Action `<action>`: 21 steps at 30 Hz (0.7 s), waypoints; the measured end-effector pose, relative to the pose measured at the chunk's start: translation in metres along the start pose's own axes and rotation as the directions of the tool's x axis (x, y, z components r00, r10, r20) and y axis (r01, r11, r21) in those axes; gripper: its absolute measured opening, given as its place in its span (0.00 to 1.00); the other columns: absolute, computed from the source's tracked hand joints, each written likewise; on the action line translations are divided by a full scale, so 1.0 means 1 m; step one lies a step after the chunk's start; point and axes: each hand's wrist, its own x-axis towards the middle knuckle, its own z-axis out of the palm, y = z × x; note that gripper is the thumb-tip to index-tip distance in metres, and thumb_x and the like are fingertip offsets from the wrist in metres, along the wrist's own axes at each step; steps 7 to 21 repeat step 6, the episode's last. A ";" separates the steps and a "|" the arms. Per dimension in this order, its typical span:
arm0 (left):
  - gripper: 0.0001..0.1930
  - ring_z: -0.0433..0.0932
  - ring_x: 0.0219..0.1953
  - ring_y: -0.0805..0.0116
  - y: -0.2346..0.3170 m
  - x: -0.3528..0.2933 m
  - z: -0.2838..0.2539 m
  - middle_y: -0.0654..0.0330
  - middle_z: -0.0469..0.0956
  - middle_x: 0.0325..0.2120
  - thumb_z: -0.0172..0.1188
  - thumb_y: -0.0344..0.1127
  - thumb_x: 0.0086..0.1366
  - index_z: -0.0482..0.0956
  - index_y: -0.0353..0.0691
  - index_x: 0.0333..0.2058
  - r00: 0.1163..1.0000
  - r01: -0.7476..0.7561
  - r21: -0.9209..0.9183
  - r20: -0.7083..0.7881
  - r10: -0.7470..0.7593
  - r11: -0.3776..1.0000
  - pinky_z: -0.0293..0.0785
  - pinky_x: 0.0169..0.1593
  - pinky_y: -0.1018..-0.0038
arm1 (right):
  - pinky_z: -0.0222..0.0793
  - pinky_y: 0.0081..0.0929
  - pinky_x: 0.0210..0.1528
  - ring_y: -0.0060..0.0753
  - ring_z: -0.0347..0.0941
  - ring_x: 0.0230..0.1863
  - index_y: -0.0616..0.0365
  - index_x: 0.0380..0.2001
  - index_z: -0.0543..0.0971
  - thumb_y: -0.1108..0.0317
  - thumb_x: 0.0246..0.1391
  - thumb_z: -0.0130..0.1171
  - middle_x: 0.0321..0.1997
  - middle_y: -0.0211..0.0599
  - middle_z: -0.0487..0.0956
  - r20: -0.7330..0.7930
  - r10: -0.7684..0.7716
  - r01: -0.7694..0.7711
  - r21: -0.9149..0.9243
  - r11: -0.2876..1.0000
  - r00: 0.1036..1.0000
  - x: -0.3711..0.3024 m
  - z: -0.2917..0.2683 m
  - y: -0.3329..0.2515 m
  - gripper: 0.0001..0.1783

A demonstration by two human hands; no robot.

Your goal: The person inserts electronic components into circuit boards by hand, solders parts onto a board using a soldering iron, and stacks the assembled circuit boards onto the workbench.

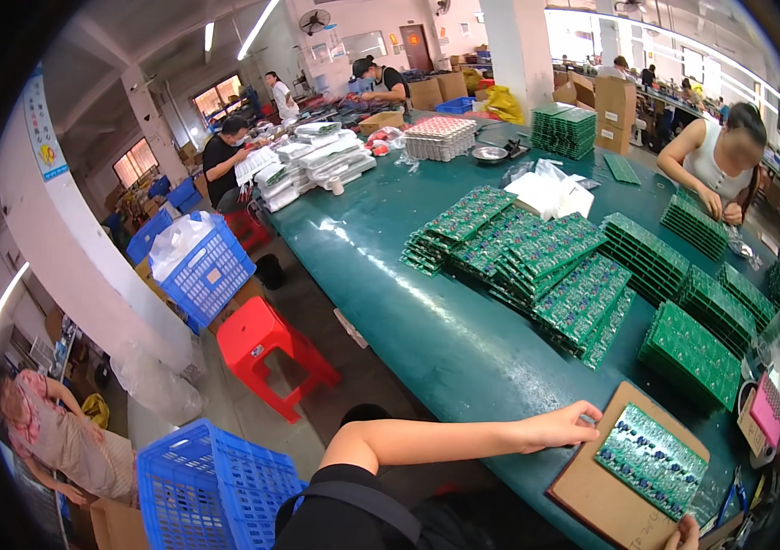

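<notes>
A green circuit board panel (653,460) with rows of dark parts lies over a brown board (619,513) at the table's near right edge. My left hand (562,427) reaches in to the brown board's left edge, close to the panel's upper left side. Its fingers are bent, with a gap between thumb and forefinger and nothing seen between them. At the bottom of the view, only the fingertips of my right hand (683,533) show; they grip the panel's lower corner. The rest of that hand is cut off.
Stacked circuit board panels (536,266) cover the middle right of the green table (390,302). Pliers (734,495) and a pink object (768,411) lie at the right. A co-worker (720,165) handles panels opposite. A red stool (271,344) and blue crate (211,486) stand left.
</notes>
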 end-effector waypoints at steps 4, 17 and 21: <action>0.28 0.60 0.67 0.61 -0.008 -0.027 -0.010 0.47 0.64 0.61 0.57 0.37 0.69 0.59 0.37 0.63 1.000 0.012 0.023 -0.028 -0.012 1.000 0.59 0.67 0.67 | 0.66 0.32 0.61 0.42 0.75 0.56 0.65 0.55 0.74 0.73 0.62 0.51 0.53 0.51 0.79 0.051 -0.096 0.090 0.116 0.989 0.994 -0.013 0.004 -0.002 0.18; 0.29 0.59 0.67 0.61 -0.009 -0.042 -0.014 0.47 0.64 0.61 0.58 0.37 0.69 0.58 0.38 0.64 1.000 0.009 0.006 -0.029 -0.009 1.000 0.57 0.68 0.67 | 0.66 0.32 0.61 0.42 0.75 0.56 0.65 0.55 0.74 0.73 0.62 0.51 0.54 0.50 0.79 0.074 -0.092 0.081 0.138 0.987 0.993 -0.014 0.010 0.005 0.18; 0.29 0.59 0.67 0.61 -0.009 -0.042 -0.014 0.47 0.64 0.61 0.58 0.37 0.69 0.58 0.38 0.64 1.000 0.009 0.006 -0.029 -0.009 1.000 0.57 0.68 0.67 | 0.66 0.32 0.61 0.42 0.75 0.56 0.65 0.55 0.74 0.73 0.62 0.51 0.54 0.50 0.79 0.074 -0.092 0.081 0.138 0.987 0.993 -0.014 0.010 0.005 0.18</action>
